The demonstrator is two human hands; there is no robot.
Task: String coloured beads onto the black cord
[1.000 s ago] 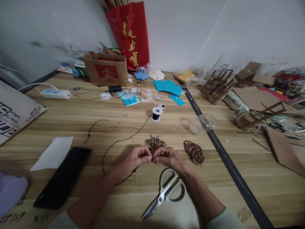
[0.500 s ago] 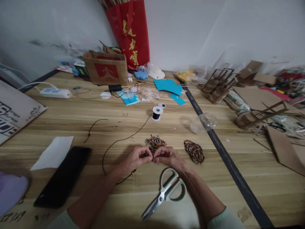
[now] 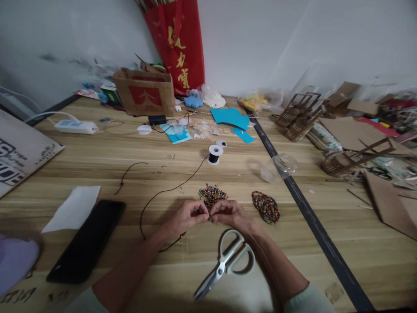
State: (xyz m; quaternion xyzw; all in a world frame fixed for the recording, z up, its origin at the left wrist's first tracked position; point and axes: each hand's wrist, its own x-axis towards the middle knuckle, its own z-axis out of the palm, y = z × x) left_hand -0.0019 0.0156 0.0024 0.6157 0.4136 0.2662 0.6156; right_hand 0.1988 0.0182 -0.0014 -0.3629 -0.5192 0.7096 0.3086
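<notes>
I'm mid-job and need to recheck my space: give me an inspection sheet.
Surface: wood-grain table, dark strip across it.
Job's things: loose beads, beaded coil, spool trailing black cord.
Clutter: scissors close to the hands; phone, white paper at left.
Hands: left hand and right hand pinching nearside of loose beads; anything pinched too small to tell.
Cables: white cable at power strip.
Surroundings: red bag, pale wall.

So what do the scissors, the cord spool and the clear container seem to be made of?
Scissors: shiny grey blades suggest metal; the pale, even handles look like matte plastic. Cord spool: probably smooth plastic, going by its white flanges. Clear container: see-through with glossy highlights, likely plastic, though glass isn't ruled out.
</notes>
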